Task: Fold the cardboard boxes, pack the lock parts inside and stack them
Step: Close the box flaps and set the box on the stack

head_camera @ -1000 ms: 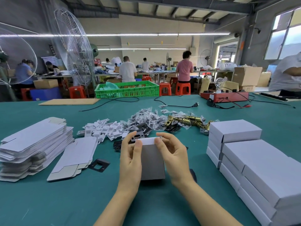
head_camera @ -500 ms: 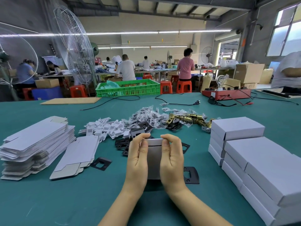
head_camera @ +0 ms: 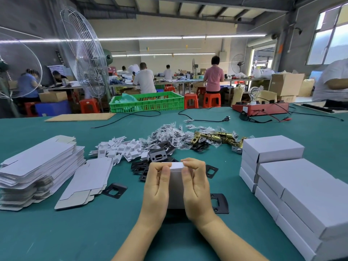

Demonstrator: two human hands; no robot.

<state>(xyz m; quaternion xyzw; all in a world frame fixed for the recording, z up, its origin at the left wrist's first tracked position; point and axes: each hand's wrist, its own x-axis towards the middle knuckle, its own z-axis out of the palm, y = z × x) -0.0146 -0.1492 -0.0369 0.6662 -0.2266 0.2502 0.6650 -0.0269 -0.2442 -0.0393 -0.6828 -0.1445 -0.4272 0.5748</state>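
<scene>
A green-topped worktable (head_camera: 56,232) fills a busy workshop. At its near middle a small white box (head_camera: 176,187) stands between both hands: the left hand (head_camera: 157,191) and right hand (head_camera: 196,191) clasp its sides, thumbs pinching the top flap. Black plates (head_camera: 219,203) lie just beside the box; finished boxes (head_camera: 293,183) are stacked to its right, flat blanks (head_camera: 37,166) to its left.

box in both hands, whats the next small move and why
Probably press the top flap down and tuck it in. Both hands, left hand and right hand, grip the small white box upright, fingertips pinching its top edge, so the end looks not yet closed. Then it could join the finished stack.
</scene>
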